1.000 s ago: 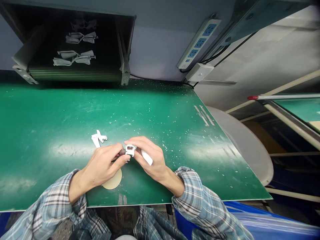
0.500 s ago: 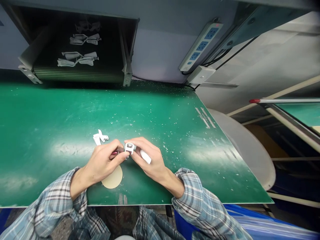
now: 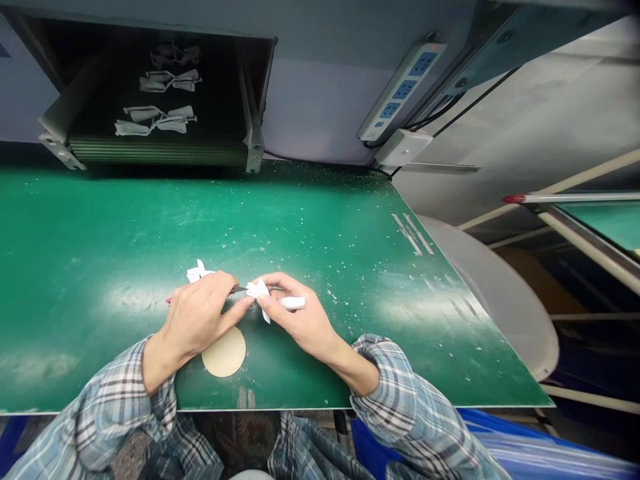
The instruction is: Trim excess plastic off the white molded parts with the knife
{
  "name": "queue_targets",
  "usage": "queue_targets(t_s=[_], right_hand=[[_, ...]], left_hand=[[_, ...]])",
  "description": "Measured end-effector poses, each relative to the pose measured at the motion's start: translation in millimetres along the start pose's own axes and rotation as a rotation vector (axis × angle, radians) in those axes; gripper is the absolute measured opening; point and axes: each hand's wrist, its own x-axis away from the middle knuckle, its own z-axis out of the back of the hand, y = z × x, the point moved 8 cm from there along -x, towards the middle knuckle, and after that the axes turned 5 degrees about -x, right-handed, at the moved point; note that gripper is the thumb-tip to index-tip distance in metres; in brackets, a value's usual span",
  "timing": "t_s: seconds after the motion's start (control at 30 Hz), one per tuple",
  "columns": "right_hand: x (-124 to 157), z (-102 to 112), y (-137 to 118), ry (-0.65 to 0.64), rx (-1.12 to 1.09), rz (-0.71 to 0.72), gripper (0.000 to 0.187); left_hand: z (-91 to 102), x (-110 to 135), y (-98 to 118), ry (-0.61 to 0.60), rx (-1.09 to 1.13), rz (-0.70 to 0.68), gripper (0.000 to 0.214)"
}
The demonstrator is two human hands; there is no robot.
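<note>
My left hand (image 3: 197,320) grips a slim hand tool (image 3: 239,289), whose pink end shows at one side of the hand and whose dark tip points right. My right hand (image 3: 300,319) is shut on a white plastic part (image 3: 258,289) with a long white arm (image 3: 293,303). The tool's tip comes close to this part, and I cannot tell whether they touch. A second white plastic part (image 3: 198,273) lies on the bench just beyond my left hand, its lower side hidden behind the fingers.
The green workbench (image 3: 100,227) is dotted with white flecks, and a beige disc (image 3: 224,352) lies under my wrists. At the back, a dark shelf (image 3: 155,150) holds several white parts, and a blue power strip (image 3: 403,83) is mounted above. A round pale surface (image 3: 480,287) adjoins the right edge.
The white part in my right hand has turned, and its long arm now lies sideways. The pink end of the tool now shows left of my left hand.
</note>
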Motion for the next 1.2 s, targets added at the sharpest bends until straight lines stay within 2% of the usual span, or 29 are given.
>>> queue_targets(t_s=[0.13, 0.3, 0.6, 0.87, 0.97, 1.07, 1.2], right_hand=[[-1, -1, 1, -0.011, -0.007, -0.008, 0.025], [-2, 1, 0, 0.022, 0.030, -0.001, 0.025], [0, 1, 1, 0.040, 0.016, -0.020, 0.027], [2, -1, -2, 0.041, -0.006, -0.016, 0.027], [2, 0, -2, 0.048, -0.013, -0.011, 0.027], [0, 1, 1, 0.037, -0.058, -0.023, 0.028], [-4, -4, 12, -0.053, -0.339, -0.136, 0.036]], left_hand=[[0.3, -1, 3, -0.005, -0.124, -0.031, 0.045], [-0.7, -1, 6, -0.023, -0.192, -0.057, 0.048], [3.7, -2, 13, 0.029, -0.297, -0.095, 0.048], [7.2, -3, 16, 0.033, -0.303, -0.116, 0.046], [5.2, -1, 14, 0.021, -0.263, -0.117, 0.045], [-0.6, 1, 8, -0.017, -0.116, -0.074, 0.042], [-9.9, 3, -3, -0.078, 0.198, 0.048, 0.032]])
